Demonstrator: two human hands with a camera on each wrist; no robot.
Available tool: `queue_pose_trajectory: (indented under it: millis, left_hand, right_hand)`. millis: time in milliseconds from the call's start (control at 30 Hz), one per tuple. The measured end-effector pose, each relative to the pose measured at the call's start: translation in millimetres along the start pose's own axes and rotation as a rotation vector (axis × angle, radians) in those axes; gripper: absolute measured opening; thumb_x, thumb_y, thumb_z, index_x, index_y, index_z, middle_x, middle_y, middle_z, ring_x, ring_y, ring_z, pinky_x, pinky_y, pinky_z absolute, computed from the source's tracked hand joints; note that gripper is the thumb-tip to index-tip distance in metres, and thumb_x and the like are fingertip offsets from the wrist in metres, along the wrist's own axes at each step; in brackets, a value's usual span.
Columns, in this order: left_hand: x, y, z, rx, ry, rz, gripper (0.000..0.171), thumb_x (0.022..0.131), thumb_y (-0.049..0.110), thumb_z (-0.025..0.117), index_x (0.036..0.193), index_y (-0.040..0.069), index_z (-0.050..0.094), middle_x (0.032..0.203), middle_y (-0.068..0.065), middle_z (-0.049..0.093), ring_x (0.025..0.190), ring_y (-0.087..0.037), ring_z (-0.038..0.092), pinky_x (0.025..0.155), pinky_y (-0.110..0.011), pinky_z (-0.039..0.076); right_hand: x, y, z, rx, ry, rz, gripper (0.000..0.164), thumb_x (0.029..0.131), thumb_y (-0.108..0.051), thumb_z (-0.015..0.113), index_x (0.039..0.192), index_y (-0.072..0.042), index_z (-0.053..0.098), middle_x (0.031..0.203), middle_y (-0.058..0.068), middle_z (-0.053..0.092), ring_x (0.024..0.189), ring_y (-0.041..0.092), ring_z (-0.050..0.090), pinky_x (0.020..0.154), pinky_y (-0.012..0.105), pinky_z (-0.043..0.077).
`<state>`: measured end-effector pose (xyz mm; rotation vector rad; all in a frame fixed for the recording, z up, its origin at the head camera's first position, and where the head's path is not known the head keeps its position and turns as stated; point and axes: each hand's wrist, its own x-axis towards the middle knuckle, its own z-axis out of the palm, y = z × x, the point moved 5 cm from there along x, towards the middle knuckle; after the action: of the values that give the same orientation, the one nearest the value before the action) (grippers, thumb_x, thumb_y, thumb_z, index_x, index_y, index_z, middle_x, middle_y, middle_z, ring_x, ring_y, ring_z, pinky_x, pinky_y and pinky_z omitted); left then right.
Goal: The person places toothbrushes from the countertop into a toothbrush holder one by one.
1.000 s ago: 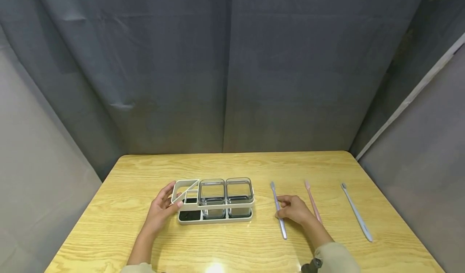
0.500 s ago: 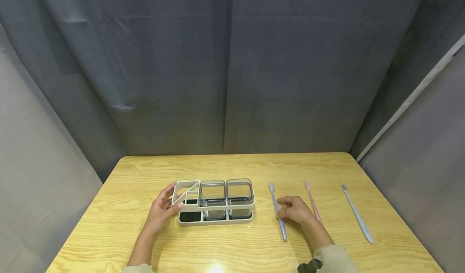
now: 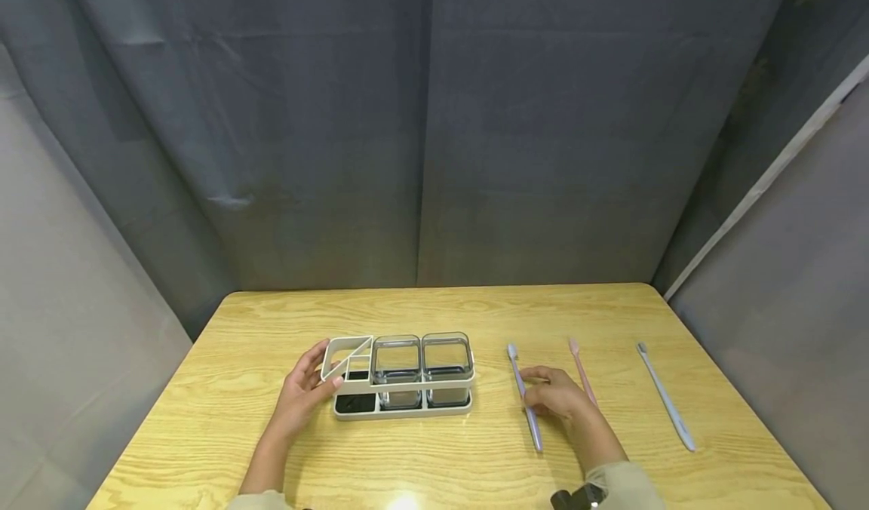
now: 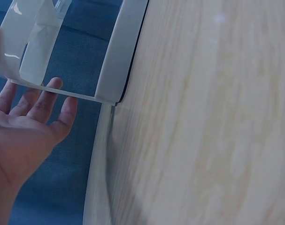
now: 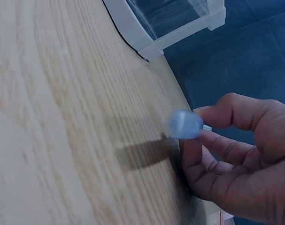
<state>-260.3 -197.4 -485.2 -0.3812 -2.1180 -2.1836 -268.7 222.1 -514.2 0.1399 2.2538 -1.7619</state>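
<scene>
My left hand (image 3: 301,391) grips the left end of a white toothbrush holder (image 3: 421,413), thumb in front and fingers behind. The holder carries two clear cups (image 3: 448,395) on its right side and has divided slots on its left. In the left wrist view, the fingers of my left hand (image 4: 27,119) curl at the rim of the holder (image 4: 115,56). My right hand (image 3: 560,397) pinches a purple toothbrush (image 3: 533,428) by its handle, bristle head pointing away. The right wrist view shows the toothbrush handle's end (image 5: 185,124) between thumb and fingers, its shadow falling on the tabletop.
Right of my right hand lie a pink toothbrush (image 3: 582,370), partly hidden by the hand, and a blue toothbrush (image 3: 668,400). All rest on a wooden table (image 3: 421,465). Grey cloth (image 3: 326,133) hangs behind the far edge and at both sides.
The purple toothbrush and my right hand have shifted slightly to the right. My left hand and the holder stay in place.
</scene>
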Motion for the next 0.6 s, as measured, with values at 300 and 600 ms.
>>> queue_pose_trajectory:
  millis: [300,600]
  left_hand:
    - [0.8,-0.5,0.2,-0.014,-0.006,0.011,0.068,0.084,-0.002,0.064,0.143,0.005,0.031,0.141,-0.021,0.035,0.113,-0.013,0.052,0.088,-0.030,0.048]
    - [1.5,-3.0,0.9,-0.001,0.004,0.025,0.067,0.084,-0.003,0.063,0.143,0.005,0.031,0.140,-0.022,0.036,0.120,-0.030,0.046,0.089,-0.027,0.047]
  right_hand:
    - [-5,-4,2,0.078,-0.068,-0.046,0.065,0.070,0.009,0.059,0.132,0.007,0.039,0.101,0.023,0.047,0.073,0.026,0.050,0.066,0.033,0.048]
    - [-13,-13,4,0.181,-0.136,-0.093,0.067,0.077,0.008,0.056,0.138,0.004,0.029,0.078,0.009,0.049,0.068,0.019,0.046,0.064,0.027,0.045]
